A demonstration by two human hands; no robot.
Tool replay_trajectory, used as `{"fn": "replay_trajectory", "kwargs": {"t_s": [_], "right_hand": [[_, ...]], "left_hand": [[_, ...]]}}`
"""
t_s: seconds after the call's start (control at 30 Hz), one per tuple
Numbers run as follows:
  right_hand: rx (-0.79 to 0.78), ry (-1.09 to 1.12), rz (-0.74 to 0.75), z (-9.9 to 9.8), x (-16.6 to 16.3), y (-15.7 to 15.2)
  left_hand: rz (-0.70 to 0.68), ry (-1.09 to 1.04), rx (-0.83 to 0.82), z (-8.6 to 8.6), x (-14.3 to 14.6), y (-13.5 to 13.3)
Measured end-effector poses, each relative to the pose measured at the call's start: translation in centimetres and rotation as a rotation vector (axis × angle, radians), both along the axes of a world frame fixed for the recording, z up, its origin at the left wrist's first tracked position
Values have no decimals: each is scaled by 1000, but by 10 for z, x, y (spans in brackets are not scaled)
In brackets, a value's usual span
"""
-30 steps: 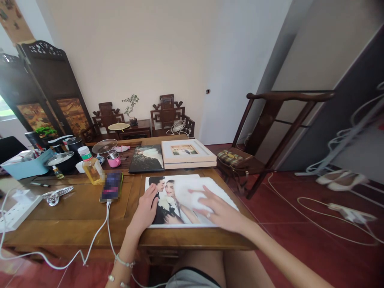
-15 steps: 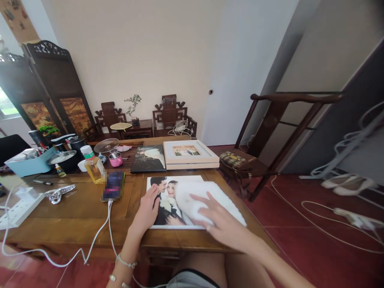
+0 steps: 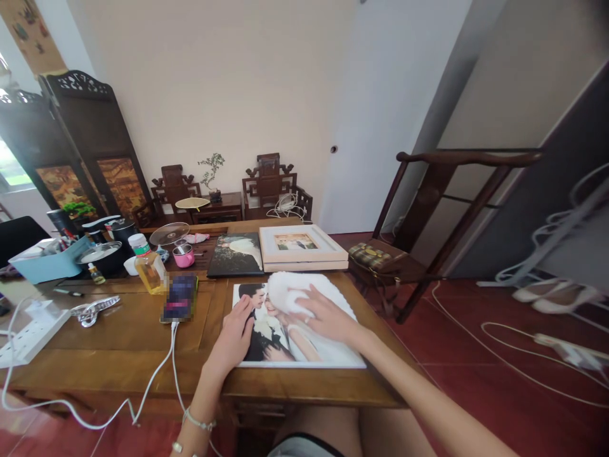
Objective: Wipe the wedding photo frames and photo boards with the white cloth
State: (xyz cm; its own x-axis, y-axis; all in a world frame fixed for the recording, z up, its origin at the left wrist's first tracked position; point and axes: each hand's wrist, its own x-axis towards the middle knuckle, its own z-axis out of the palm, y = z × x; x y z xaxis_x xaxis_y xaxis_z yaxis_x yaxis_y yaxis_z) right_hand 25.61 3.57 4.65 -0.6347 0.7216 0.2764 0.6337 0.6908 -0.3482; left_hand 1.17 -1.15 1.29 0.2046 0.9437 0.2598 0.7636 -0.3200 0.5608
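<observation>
White, fluffy cloth [image 3: 285,284] lies under the spread right hand [image 3: 329,315], atop the glossy, rectangular wedding-portrait panel [image 3: 280,343] on the brown wooden table [image 3: 304,386]; I'd press lightly, left hand [image 3: 236,333] bracing, fingers together.

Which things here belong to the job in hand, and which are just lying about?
In use:
couple photo, left hand resting on it
white fluffy cloth, over part of the photo, under the right hand

Apparently just lying about:
phone
bottle
pink cup
hair clip
power strip
white-framed picture
</observation>
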Motion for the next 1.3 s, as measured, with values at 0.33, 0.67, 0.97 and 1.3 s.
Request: {"fn": "replay_trajectory", "kwargs": {"t_s": [0.33, 0.67, 0.97, 1.3], "right_hand": [[4, -39, 8, -1, -8, -23], [-100, -55, 150, 6, -1, -109], [-25, -11, -7, 2, -31, 16], [-80, -33, 60, 6, -29, -71]], "left_hand": [[20, -19, 22, -2, 2, -1], [5, -12, 21, -3, 1, -1], [5, 10, 12, -2, 0, -1], [4, -25, 38, -5, 0, 0]]}}
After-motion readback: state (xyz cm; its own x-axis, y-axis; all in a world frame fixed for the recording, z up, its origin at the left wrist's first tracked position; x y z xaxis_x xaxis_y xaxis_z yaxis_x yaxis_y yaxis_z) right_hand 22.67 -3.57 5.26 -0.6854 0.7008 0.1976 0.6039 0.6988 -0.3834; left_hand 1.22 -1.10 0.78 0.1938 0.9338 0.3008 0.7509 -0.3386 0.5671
